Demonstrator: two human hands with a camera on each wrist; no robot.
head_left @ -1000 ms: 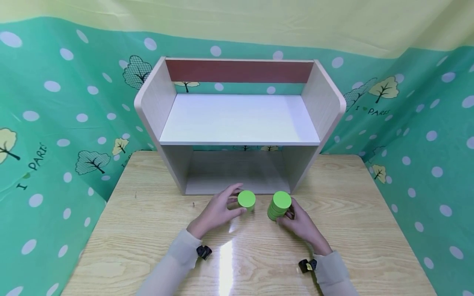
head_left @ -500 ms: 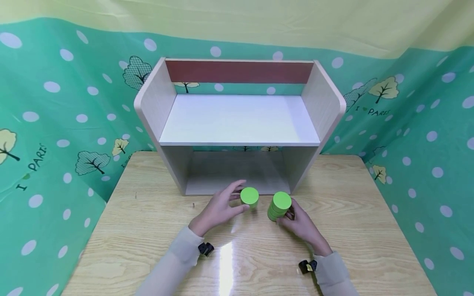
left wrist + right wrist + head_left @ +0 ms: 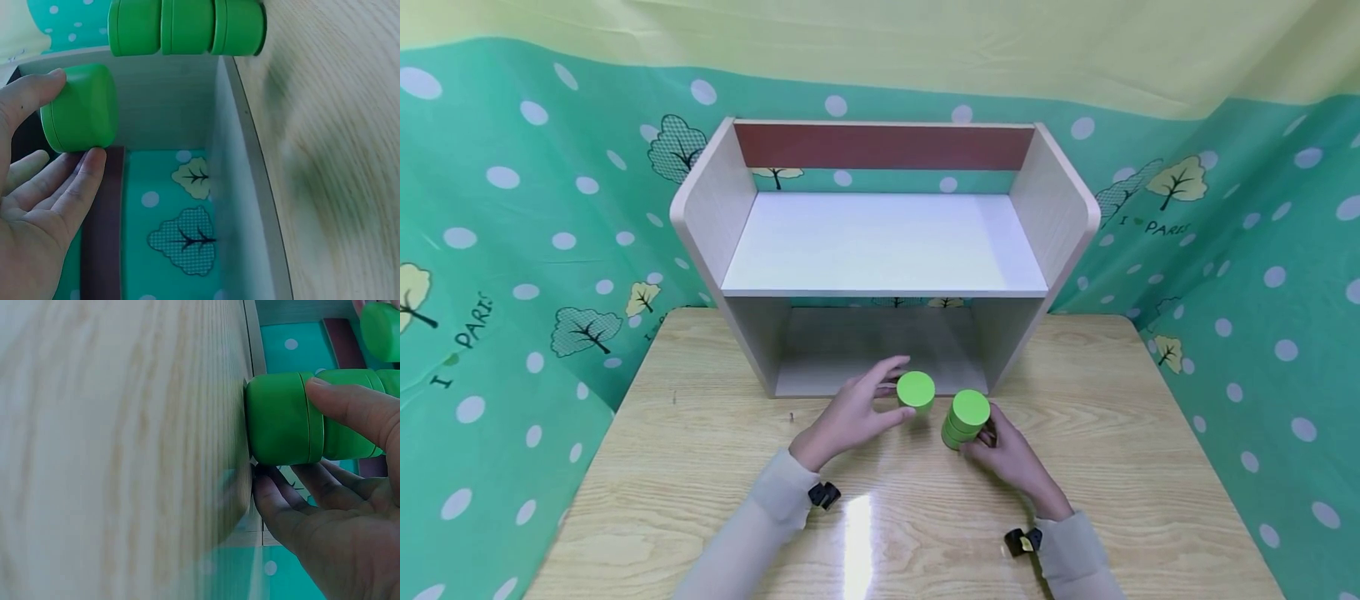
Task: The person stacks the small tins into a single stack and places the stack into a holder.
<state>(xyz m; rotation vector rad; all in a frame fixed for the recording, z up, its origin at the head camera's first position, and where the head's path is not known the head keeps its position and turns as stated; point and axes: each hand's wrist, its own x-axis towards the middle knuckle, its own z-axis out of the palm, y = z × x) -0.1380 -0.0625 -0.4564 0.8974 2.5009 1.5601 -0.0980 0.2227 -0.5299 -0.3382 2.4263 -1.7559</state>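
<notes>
Thumb and fingertips of my left hand (image 3: 853, 417) pinch a small green round tin (image 3: 916, 392) with a lid seam. In the left wrist view this tin (image 3: 84, 109) is up off the table, about level with the upper part of the stack. Beside it, a stack of three like green tins (image 3: 967, 414) stands upright on the table. My right hand (image 3: 1009, 454) grips the stack from the right. In the right wrist view its thumb lies near the seam of the lowest tin (image 3: 281, 419), with the fingers round the other side.
A white two-level shelf unit (image 3: 887, 242) with a dark red back strip (image 3: 887, 146) stands just behind the tins. Under everything is a light wood-grain table (image 3: 685, 467). A green dotted curtain (image 3: 520, 250) hangs behind and at both sides.
My left hand has moved right and up with its tin, bringing it closer to the stack. The right hand and the stack have stayed put.
</notes>
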